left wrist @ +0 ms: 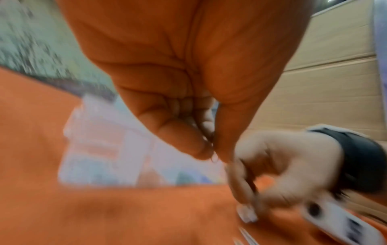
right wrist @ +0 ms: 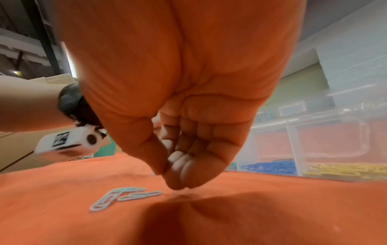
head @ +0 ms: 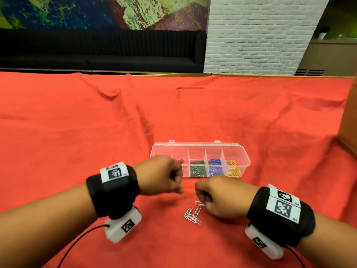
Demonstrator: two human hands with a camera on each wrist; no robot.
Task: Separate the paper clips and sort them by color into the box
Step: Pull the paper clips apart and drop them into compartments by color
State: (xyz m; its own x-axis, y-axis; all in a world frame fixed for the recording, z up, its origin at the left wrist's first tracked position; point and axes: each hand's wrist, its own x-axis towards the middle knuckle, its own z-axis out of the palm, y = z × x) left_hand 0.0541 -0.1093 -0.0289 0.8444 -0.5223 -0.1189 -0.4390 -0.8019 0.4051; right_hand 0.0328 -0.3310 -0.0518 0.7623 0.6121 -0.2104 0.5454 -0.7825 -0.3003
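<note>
My right hand (head: 216,198) pinches one end of a white paper clip chain (head: 193,213) lying on the red desk cloth (head: 77,132). My left hand (head: 162,176) is curled, perhaps pinching a clip; blur hides it. The compartment box (head: 245,161), just behind, holds red, green, blue and yellow clips.

Red cloth (head: 77,142) covering the table; black bench (head: 96,53) behind it. White brick pillar (head: 260,35) at right; cardboard box (head: 349,128) at the edge.
</note>
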